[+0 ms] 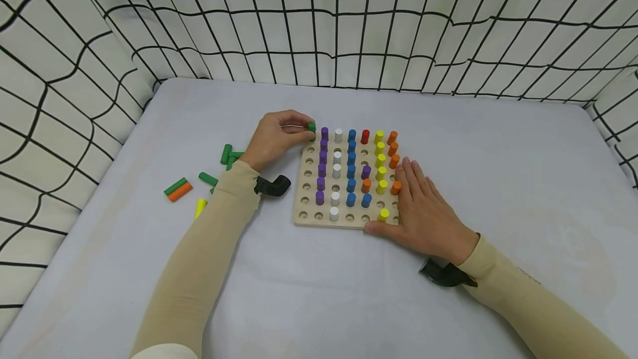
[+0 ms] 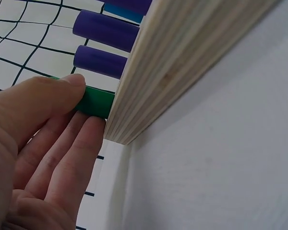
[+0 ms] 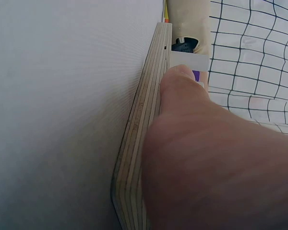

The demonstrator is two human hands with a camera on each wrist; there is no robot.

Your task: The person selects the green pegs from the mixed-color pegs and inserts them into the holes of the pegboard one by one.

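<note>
Head view bright, light diffuse, shadows faint; wrist views dimmer, cloth in right one darkest toward bottom.

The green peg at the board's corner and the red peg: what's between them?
A purple peg, a white peg and a blue peg stand between the green peg and the red peg; the head view shows it.

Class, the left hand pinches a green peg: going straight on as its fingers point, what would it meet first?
Beyond the green peg it holds, the left hand would probably meet the topmost purple peg in the head view, standing one column over; exact depth is hard to judge.
</note>
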